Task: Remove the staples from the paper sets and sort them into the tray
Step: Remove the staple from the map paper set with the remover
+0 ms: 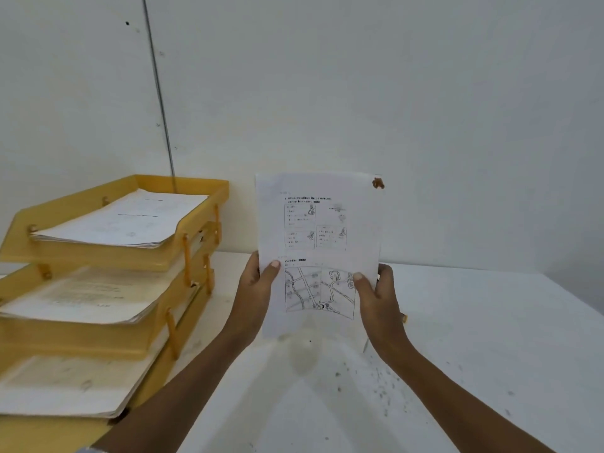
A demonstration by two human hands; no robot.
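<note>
White wall behind, white table (474, 338) below w/ dark specks near its front. Far left: yellow 3-tier tray (196, 204), each tier already carrying loose sheets; top tier's pile sits slightly fanned.

Center: a paper set (318, 230) held upright above the table, printed side facing the camera w/ boxed cartoons up top & a map drawing lower down. Left hand (258, 286) pinches its lower left edge, thumb on the front, fingers behind. Right hand (376, 292) pinches the lower right edge the same way; a thin object pokes out under this hand, can't tell what.

Top right corner of the set shows a brown rusty mark (378, 183), prob. where the staple is or was.

Handling, as a guess: very light, floppy, bends & tears easily, esp. at that corner. Best gripped at both side edges as now, or flat near the corner when prying.

The set sits betw. both hands, just right of the tray.
</note>
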